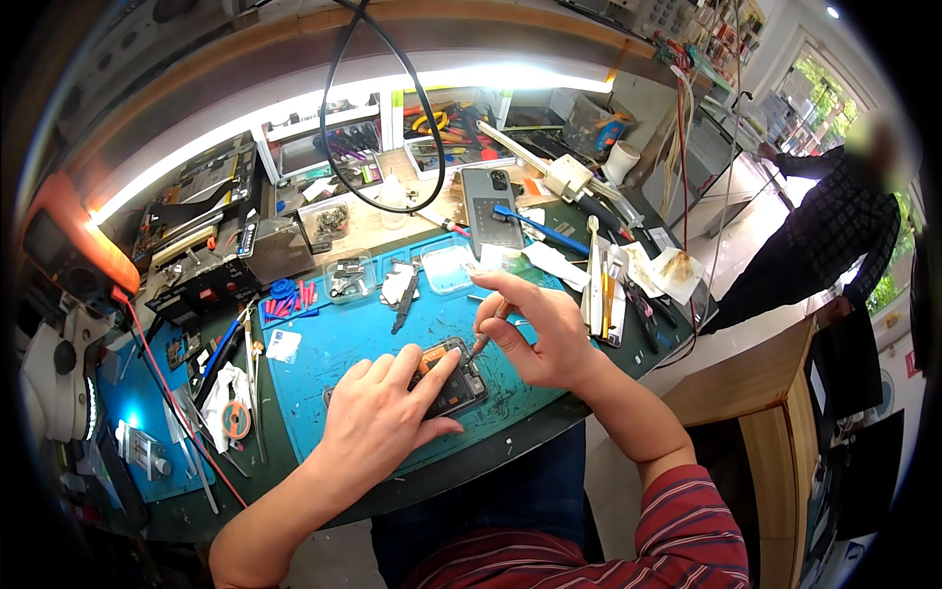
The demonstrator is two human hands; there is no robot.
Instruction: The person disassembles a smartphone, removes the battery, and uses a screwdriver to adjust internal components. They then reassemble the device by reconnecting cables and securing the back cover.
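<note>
An opened smartphone point(457, 395) with its inner parts bared lies on a blue work mat point(520, 417). My left hand point(376, 417) holds it down from the left, index finger pressed on its inside and thumb along the near edge; the palm hides its left part. In my right hand point(542, 339) a thin screwdriver point(479, 347) is pinched between thumb and fingers, its tip pointing down at the phone's right end. Whether the tip touches a screw is too small to tell. Beyond the hands stands a clear plastic tray point(448, 265) beside a dark flat strip point(404, 309).
A grey phone point(491, 208) lies at the back with a blue brush point(542, 230) across it. Tweezers and pliers point(643, 319) lie right. An orange multimeter point(78, 240) stands left, its red lead crossing the bench. A black cable point(324, 118) hangs overhead. A person point(834, 206) stands at right.
</note>
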